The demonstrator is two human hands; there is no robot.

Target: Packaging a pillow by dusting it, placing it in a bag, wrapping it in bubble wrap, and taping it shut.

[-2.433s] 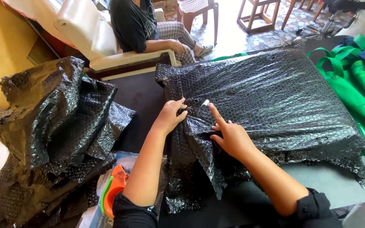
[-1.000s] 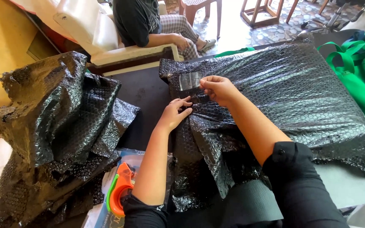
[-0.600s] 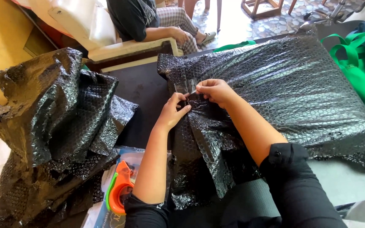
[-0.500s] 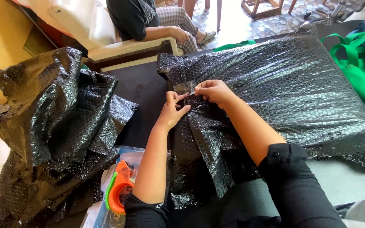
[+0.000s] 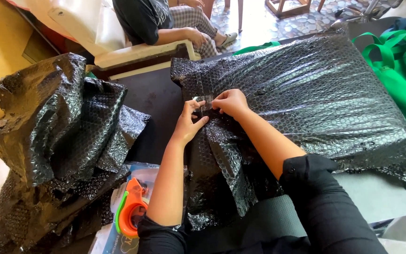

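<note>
Nearest to me, lower left, an orange-and-green tape dispenser (image 5: 130, 214) lay on its side just beside the L forearm, w/ a heap of loose black bubble wrap (image 5: 57, 141) piled further left. Black sleeves at bottom of frame, both arms reaching fwd and slightly left over the dark surface (image 5: 151, 101).

Mid-frame: L hand (image 5: 190, 123) and R hand (image 5: 230, 102) met at one spot, fingertips nearly touching. Both were pinched narrow on a short strip of clear tape (image 5: 203, 99), which sat on the near-left part of the wrapped parcel (image 5: 316, 99). L thumb and forefinger looked to hold the strip's left end; R hand was closed over its right end, pressing down. Can't tell how much of the strip was already stuck.

Key relation: the parcel, a big flat thing in black bubble wrap, lay ahead and to the right of the hands, long axis running left-near to right-far across the surface. Tape strip ran roughly left-right across a loose fold of wrap that hung down toward me below the hands. R hand sat further onto the parcel; L hand was at its edge, nearer to me.

Further right: green bags (image 5: 405, 70) just beside the parcel. Far back, another person (image 5: 156, 23) sat by a white bench.
</note>
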